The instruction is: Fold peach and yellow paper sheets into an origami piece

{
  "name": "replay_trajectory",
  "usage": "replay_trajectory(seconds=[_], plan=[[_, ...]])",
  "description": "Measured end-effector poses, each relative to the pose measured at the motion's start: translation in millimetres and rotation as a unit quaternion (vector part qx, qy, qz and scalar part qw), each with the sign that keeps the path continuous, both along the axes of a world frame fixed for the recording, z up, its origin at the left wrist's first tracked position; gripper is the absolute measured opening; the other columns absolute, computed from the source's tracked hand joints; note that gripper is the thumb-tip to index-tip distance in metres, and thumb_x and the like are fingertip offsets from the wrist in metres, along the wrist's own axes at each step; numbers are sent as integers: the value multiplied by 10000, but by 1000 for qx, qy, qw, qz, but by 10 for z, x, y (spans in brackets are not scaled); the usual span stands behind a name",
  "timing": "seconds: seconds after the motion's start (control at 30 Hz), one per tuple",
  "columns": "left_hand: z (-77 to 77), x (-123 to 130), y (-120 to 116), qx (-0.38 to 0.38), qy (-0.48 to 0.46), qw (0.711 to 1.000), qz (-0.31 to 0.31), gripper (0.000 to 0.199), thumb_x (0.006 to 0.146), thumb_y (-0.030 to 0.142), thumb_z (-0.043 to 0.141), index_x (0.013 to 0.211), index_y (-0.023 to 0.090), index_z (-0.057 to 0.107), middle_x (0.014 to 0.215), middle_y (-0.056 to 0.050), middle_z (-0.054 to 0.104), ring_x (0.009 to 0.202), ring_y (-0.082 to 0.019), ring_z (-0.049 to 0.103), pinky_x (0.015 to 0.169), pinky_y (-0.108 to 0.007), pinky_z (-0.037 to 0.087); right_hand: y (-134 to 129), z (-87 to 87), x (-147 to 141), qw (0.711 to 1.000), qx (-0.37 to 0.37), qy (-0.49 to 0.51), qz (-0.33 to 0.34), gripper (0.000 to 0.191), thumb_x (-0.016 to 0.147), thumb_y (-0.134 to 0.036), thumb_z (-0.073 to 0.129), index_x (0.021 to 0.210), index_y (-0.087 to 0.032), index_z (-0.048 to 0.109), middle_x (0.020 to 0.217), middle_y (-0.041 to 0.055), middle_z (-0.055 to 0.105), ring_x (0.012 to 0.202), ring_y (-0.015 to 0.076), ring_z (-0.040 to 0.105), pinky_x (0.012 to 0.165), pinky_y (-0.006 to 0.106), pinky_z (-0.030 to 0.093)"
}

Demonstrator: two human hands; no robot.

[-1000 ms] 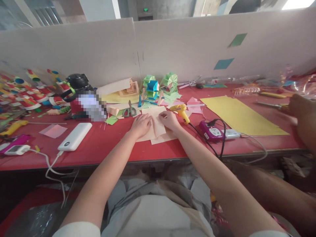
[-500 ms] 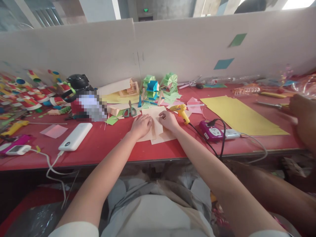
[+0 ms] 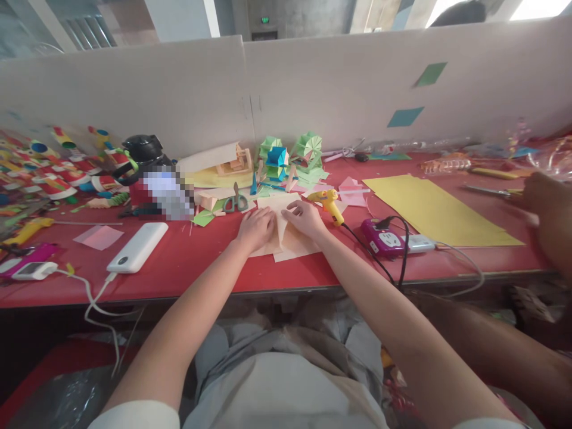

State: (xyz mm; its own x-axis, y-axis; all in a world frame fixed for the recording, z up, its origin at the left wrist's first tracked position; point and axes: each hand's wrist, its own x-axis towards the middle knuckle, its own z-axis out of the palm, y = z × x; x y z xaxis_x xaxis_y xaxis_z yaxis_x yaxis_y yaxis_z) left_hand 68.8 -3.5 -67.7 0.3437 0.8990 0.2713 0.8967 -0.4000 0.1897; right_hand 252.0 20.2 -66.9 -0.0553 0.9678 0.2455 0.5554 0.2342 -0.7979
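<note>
Cream-coloured paper (image 3: pixel 282 247) lies on the red table in front of me, with a strip or flap along its middle raised and bent. My left hand (image 3: pixel 256 229) rests flat on the paper's left part, fingers together and pressing down. Thumb and fingertips of my right hand (image 3: pixel 305 218) pinch the raised flap from the right. A yellow glue gun (image 3: pixel 329 205) lies just right of that hand. Behind my left hand are scissors with grey-green handles (image 3: pixel 235 201).
Folded green and blue paper shapes (image 3: pixel 277 161) stand behind the paper. Right are a purple power socket (image 3: pixel 382 237), yellow sheets (image 3: pixel 438 208) and another person's hand (image 3: pixel 547 208). Left are a white power bank (image 3: pixel 137 247), a black-lidded bottle (image 3: pixel 143 152) and several colourful paper figures (image 3: pixel 58 185).
My right hand has shifted slightly left, lifting and bending the paper flap toward the left hand. The left hand stays in place.
</note>
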Motion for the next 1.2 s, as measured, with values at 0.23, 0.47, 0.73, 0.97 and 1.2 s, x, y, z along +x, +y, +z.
replay_trajectory(seconds=[0.23,0.47,0.73,0.97,1.2], plan=[[21,6,-12,-3,2,1000,15,425,997,345,312,1298,238,594,1460,-78,517,1357,-254,453,1105,-472,354,39,-35,35,999,-32,25,24,215,700,-187,624,911,-175,661,673,-12,632,639,139,577,620,242,430],[29,9,-15,-12,11,1000,24,428,990,335,320,1310,237,587,1485,-81,489,1373,-255,434,1116,-484,342,0,16,16,999,-14,-16,28,172,676,-130,600,819,-156,693,706,8,630,664,136,557,654,250,422],[10,16,-10,20,32,999,37,399,978,300,354,1280,222,603,1452,-83,522,1333,-246,472,1078,-435,388,1,6,14,999,-13,16,49,346,726,-342,659,1018,-170,732,718,-5,571,657,127,518,665,259,418],[29,18,14,21,28,999,40,378,957,239,379,1236,227,634,1407,-76,562,1296,-235,505,1084,-400,382,16,-9,16,999,-21,1,37,264,756,-221,591,954,-150,751,683,7,600,638,130,522,627,254,408],[18,-29,-7,-64,38,997,34,505,993,391,300,1448,224,443,1578,-83,341,1469,-270,277,1174,-514,250,47,-10,16,999,-7,-17,31,174,771,-183,602,859,-156,749,779,49,704,719,159,607,684,267,458]])
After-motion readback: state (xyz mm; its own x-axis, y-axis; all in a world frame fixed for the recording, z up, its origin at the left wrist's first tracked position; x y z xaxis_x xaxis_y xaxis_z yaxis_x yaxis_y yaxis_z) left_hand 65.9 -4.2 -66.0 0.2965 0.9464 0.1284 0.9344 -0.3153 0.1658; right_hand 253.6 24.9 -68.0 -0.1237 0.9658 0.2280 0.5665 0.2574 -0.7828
